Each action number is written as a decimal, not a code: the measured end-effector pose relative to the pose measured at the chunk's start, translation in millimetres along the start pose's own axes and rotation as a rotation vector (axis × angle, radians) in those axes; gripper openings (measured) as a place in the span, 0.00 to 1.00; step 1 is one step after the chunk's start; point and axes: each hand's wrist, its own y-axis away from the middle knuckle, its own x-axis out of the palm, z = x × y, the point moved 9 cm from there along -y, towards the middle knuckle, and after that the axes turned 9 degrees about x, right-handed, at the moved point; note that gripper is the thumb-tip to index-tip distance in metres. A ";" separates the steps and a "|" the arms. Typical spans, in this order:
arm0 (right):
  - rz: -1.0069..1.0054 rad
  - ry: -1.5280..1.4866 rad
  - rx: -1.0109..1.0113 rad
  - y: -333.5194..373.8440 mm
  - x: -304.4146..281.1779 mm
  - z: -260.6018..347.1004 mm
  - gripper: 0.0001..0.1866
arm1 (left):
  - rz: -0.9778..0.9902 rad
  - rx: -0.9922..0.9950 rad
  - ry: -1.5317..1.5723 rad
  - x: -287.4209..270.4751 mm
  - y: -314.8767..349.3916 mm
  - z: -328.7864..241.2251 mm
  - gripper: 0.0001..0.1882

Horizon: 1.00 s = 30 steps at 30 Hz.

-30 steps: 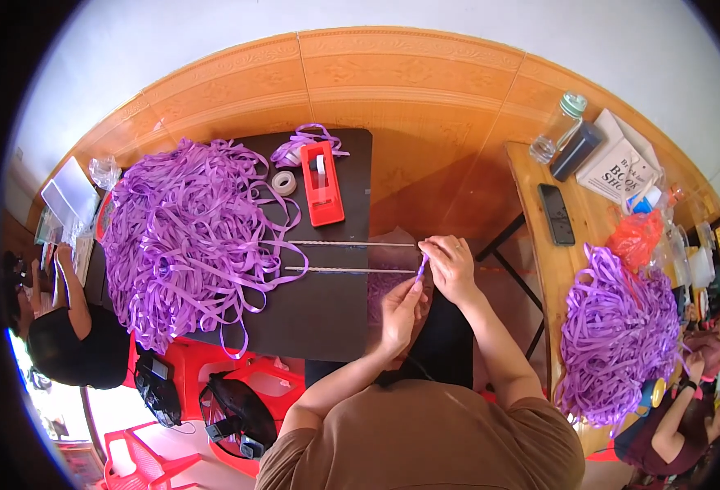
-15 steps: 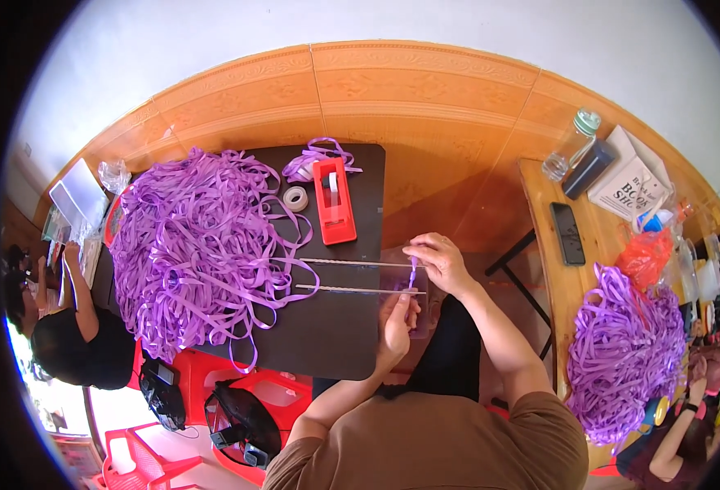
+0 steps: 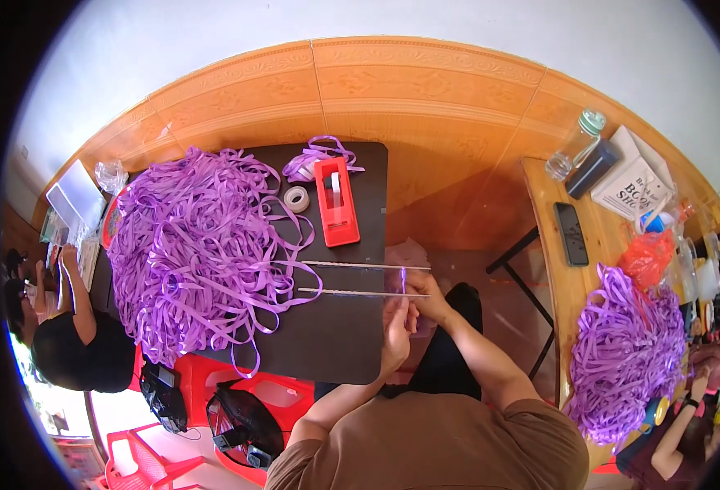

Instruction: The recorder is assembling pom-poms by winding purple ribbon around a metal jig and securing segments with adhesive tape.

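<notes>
Two thin metal rods [image 3: 352,265] stick out past the right edge of the dark table, side by side. A purple ribbon [image 3: 403,280] spans them near their free ends. My left hand [image 3: 395,327] is closed at the near rod, its thumb and fingers pinching the ribbon there. Just right of it, my right hand [image 3: 432,299] is curled by the rod ends; its fingertips are partly hidden, so what they hold does not show. On the table, a big tangled heap of purple ribbon [image 3: 197,253] lies left of the rods, some loops reaching them.
A red tape dispenser [image 3: 344,233], a tape roll [image 3: 296,199] and a small ribbon bundle stand behind the rods on the dark table [image 3: 327,343]. On the wooden table at right are a phone [image 3: 571,234], a bottle and another ribbon heap [image 3: 625,359]. Other people sit at both sides.
My right hand has come down from above the far rod to the near rod, beside my left hand. The ribbon now lies across both rods. My left hand has barely moved.
</notes>
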 end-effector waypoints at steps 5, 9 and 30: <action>0.127 -0.699 0.609 68.0 42.0 -68.9 0.05 | 0.060 -0.008 0.043 -2.0 13.7 8.1 0.13; -0.044 -0.603 0.269 87.7 51.8 -91.0 0.08 | 0.045 -0.098 -0.044 -5.8 30.8 20.9 0.15; -0.057 -0.555 0.537 122.0 80.8 -93.9 0.08 | 0.398 -0.212 -0.175 -61.2 88.6 36.1 0.15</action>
